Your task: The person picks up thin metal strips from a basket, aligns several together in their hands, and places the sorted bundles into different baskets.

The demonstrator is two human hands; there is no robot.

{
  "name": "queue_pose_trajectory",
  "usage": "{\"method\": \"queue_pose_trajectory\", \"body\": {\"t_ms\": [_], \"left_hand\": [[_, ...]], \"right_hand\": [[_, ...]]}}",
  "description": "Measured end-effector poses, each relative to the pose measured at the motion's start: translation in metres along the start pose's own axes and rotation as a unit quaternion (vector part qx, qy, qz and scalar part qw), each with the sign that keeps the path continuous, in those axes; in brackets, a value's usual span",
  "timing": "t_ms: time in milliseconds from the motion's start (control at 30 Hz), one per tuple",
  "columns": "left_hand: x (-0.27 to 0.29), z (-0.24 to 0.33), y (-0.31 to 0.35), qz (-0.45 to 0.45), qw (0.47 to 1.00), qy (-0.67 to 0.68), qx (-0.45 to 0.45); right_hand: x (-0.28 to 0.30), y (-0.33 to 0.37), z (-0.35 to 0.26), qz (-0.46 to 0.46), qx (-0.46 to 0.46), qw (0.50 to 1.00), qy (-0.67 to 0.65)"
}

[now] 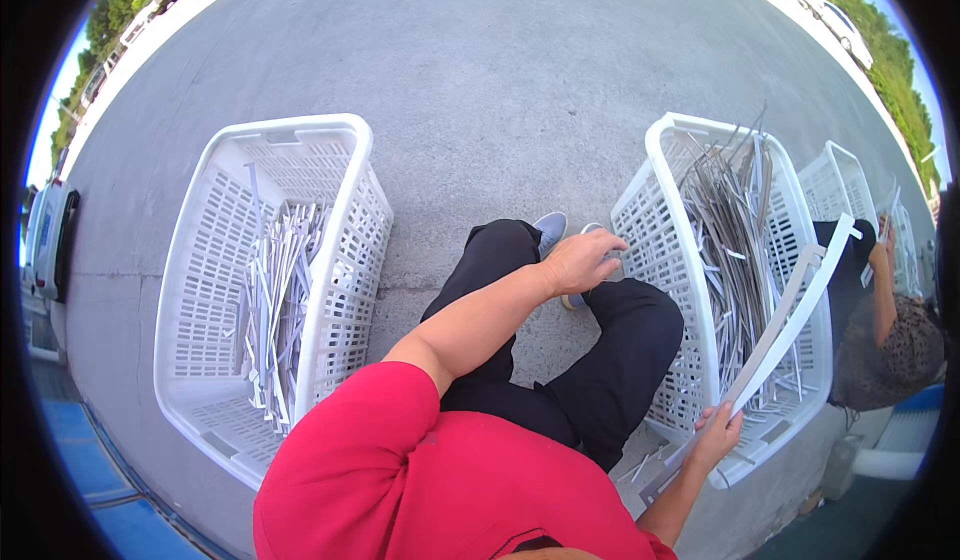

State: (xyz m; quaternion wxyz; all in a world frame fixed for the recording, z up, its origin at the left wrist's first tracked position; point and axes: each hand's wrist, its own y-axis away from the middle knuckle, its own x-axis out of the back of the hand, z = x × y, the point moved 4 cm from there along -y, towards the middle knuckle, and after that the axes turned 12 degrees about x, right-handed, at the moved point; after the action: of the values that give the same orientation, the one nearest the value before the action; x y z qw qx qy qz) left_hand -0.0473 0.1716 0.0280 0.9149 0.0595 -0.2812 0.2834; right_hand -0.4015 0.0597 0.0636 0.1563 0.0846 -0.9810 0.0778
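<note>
My right hand is closed round long flat strips, one grey and one white, which reach up over the right basket. That white plastic basket has slatted walls and holds a tangle of thin grey and white strips. My left hand hovers above my knees, beside the basket's near wall, with its fingers stretched out and nothing seen in them. To my left stands another white basket, with a bundle of narrow white and silver strips inside.
Another person sits close on the right, by a further white basket. Small scraps lie on the concrete floor near my right forearm. Blue panels edge the lower left. A parked vehicle stands far left.
</note>
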Motion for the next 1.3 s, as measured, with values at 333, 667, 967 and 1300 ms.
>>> {"method": "queue_pose_trajectory", "body": {"t_ms": [333,667,967,1300], "left_hand": [[0.053,0.014,0.126,-0.057,0.81,0.576,0.09],[0.093,0.016,0.219,0.105,0.693,0.713,0.002],[0.137,-0.004,0.233,0.316,0.603,0.733,0.001],[0.152,-0.028,0.227,0.379,0.495,0.782,0.01]], "right_hand": [[-0.152,0.056,-0.106,-0.34,0.487,0.796,0.118],[-0.193,0.109,-0.163,-0.443,0.59,0.672,0.068],[-0.199,0.138,-0.191,-0.281,0.686,0.672,-0.008],[-0.226,0.163,-0.117,-0.496,0.363,0.775,-0.145]]}}
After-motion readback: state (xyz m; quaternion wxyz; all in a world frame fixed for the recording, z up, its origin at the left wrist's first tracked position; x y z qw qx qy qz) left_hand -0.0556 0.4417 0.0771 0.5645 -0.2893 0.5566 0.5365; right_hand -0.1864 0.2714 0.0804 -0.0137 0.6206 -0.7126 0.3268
